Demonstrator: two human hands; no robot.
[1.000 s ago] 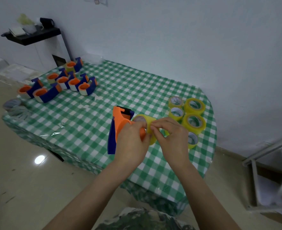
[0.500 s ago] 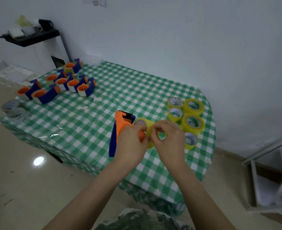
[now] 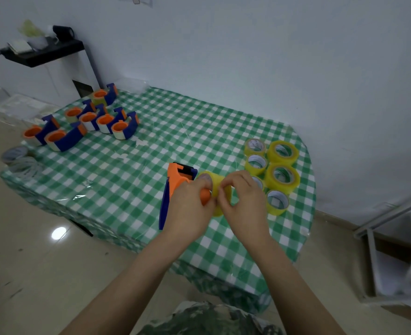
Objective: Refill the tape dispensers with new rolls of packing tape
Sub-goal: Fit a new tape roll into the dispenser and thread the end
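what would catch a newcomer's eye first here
The two hands meet at the table's near edge: the left hand grips an orange and blue dispenser while the right hand pinches a yellow tape roll right beside it. Just right of them sits a cluster of spare yellow rolls. At the far left of the green checked tablecloth stands a group of loaded dispensers.

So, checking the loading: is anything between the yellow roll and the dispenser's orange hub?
Nothing visible does. The yellow roll is right at the orange hub; the left hand grips the dispenser, the right hand pinches the roll. Fingers partly hide the joint.
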